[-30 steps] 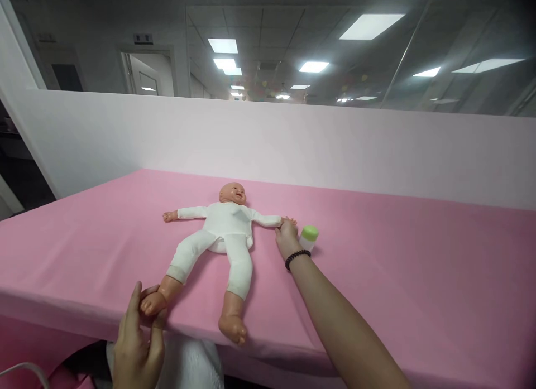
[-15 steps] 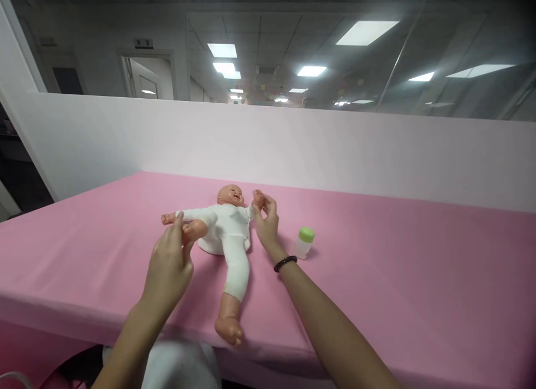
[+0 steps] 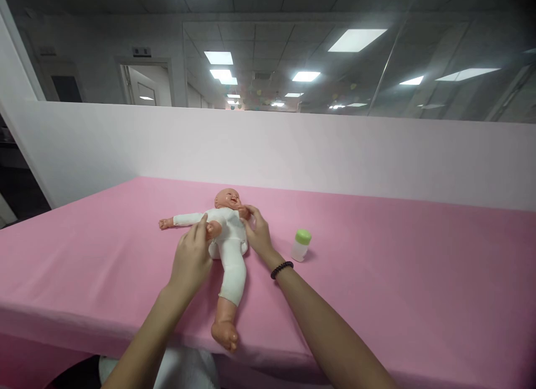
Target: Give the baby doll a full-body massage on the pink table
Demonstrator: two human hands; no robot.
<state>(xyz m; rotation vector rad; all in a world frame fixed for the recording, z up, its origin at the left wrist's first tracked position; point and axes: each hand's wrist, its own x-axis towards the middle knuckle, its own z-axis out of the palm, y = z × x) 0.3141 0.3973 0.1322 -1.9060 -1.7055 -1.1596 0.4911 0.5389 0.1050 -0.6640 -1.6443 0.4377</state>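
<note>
Grasping a peach plastic, white-suited baby doll [image 3: 232, 269], our left hand [image 3: 192, 255] curls around its foot [image 3: 214, 229], our right hand [image 3: 259, 233] around its small hand [image 3: 243, 212].

Your head cam looks forward and down across the pink table [image 3: 397, 277] from just behind its near edge, close in, catching the far-left corner and the white partition [image 3: 293, 149] past the far edge.
</note>
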